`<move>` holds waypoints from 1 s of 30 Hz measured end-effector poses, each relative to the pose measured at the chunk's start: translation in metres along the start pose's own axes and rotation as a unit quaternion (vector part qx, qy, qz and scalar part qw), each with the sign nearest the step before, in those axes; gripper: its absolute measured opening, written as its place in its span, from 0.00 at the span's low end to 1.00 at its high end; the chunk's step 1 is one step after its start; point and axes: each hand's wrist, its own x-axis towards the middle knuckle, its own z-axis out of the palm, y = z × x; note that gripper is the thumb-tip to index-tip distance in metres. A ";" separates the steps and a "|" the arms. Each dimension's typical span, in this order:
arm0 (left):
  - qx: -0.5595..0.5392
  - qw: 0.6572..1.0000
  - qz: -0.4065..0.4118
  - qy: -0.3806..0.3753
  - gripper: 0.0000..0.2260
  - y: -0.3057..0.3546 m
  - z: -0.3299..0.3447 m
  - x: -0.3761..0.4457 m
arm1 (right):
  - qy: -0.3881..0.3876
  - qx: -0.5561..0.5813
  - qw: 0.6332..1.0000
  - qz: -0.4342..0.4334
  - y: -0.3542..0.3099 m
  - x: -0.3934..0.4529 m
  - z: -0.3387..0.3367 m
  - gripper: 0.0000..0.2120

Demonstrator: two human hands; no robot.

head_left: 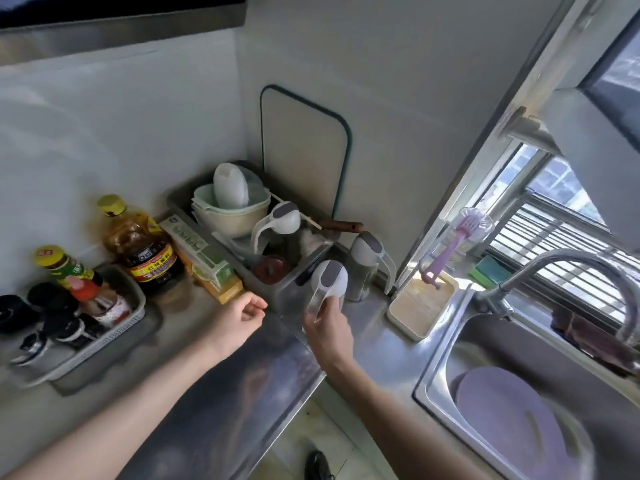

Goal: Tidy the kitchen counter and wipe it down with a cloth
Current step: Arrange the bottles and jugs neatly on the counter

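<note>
Fingers (320, 315) of the right hand (329, 327) curl round the clear handle of a white-and-grey dispenser jar (329, 280), holding it just in front of the steel tray (304, 268) near the counter's back corner, while the left hand (239, 318) hovers beside it with fingers loosely curled and holding nothing. A second dispenser jar (367, 261) stands on the counter (263, 368) just behind, against the wall, and a third (282, 220) sits inside the tray with bowls (228, 213). Oil bottle (138, 244) and sauce bottles in a grey basket (104, 337) stand along the counter's back edge toward its left end, well apart from the sink (443, 382).
</note>
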 end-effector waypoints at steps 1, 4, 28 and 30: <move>-0.001 1.000 -0.003 -0.001 0.11 0.003 0.005 0.003 | -0.002 -0.003 1.000 -0.002 0.002 0.000 -0.003 0.11; 0.014 1.000 -0.016 -0.008 0.08 0.015 0.020 0.013 | -0.018 -0.024 0.999 -0.031 0.016 0.006 -0.023 0.16; 0.086 0.988 0.000 0.130 0.32 0.066 0.111 0.068 | 0.086 0.108 0.985 -0.102 0.072 0.101 -0.101 0.13; 0.082 0.988 -0.002 0.132 0.32 0.071 0.114 0.074 | 0.085 0.119 0.984 -0.106 0.074 0.102 -0.099 0.13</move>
